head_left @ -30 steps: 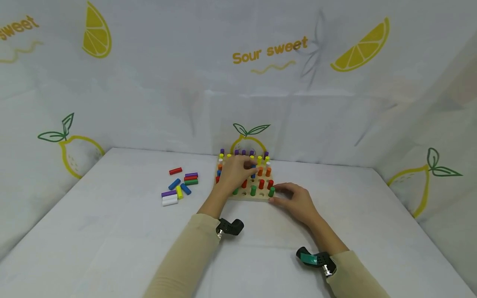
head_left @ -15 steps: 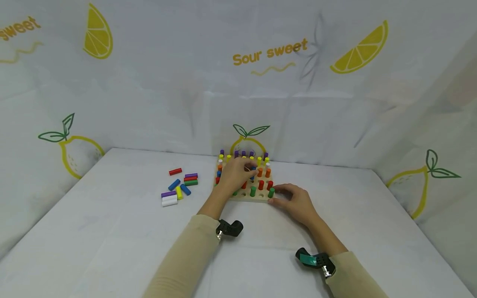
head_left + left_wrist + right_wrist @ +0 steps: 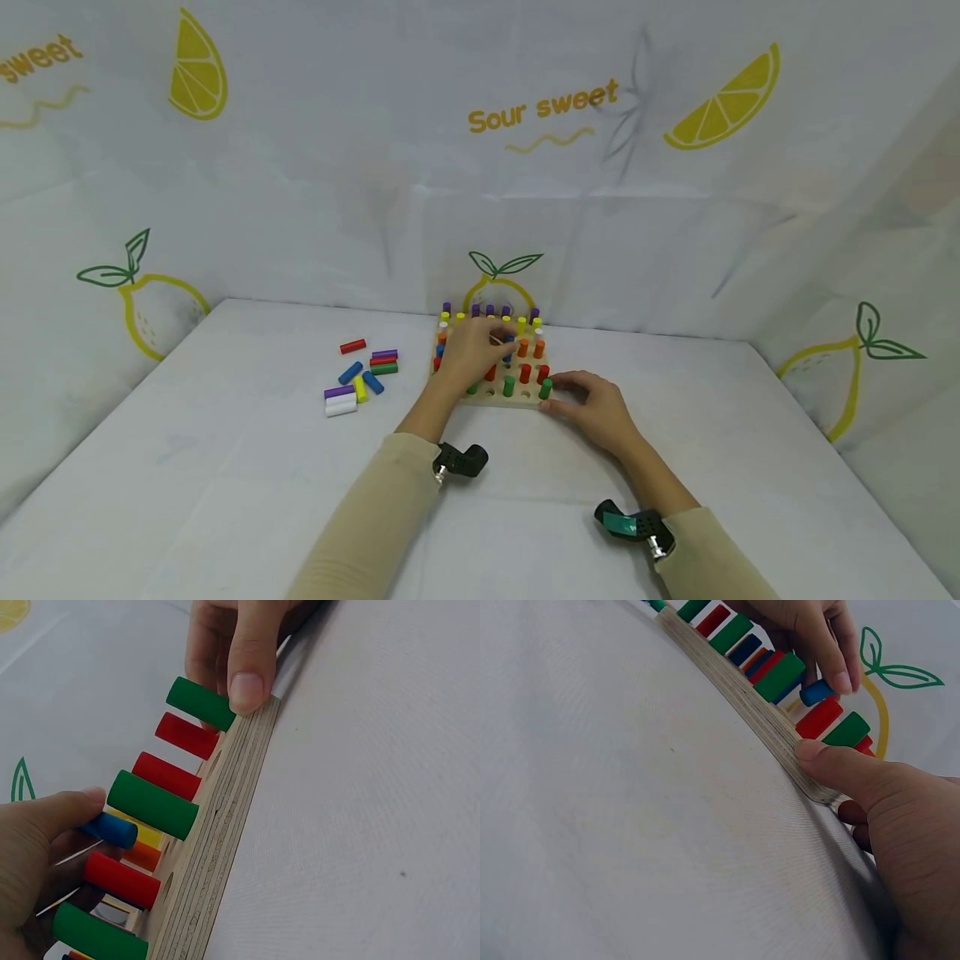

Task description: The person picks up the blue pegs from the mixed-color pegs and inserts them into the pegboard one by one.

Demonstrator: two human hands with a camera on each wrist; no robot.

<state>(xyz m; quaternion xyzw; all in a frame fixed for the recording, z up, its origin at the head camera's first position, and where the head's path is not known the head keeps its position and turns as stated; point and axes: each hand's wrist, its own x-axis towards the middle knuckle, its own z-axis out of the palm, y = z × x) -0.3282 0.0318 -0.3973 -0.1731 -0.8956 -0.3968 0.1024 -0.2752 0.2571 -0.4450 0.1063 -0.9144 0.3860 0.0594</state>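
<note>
A wooden pegboard (image 3: 480,402) stands near the back of the table, with rows of coloured pegs upright in it. My left hand (image 3: 467,354) reaches over the board and pinches a blue peg (image 3: 112,830) between thumb and fingers. The peg's lower end shows close over the board, among a green peg (image 3: 152,805), a red peg (image 3: 121,880) and others. At the board's near right corner, my right hand (image 3: 600,410) grips it, with the thumb (image 3: 814,751) on the front edge and the fingers round the side. A corner green peg (image 3: 545,388) stands beside that thumb.
Several loose pegs lie left of the board: a red peg (image 3: 352,345), a yellow peg (image 3: 361,387), a white peg (image 3: 341,408), plus blue, purple and green ones. Some holes (image 3: 490,392) in the front row are bare. A lemon-print cloth (image 3: 337,233) hangs behind the table.
The blue peg in my left hand sits slightly lower over the board than a second ago. My right hand has stayed at the corner; the loose pegs have not moved.
</note>
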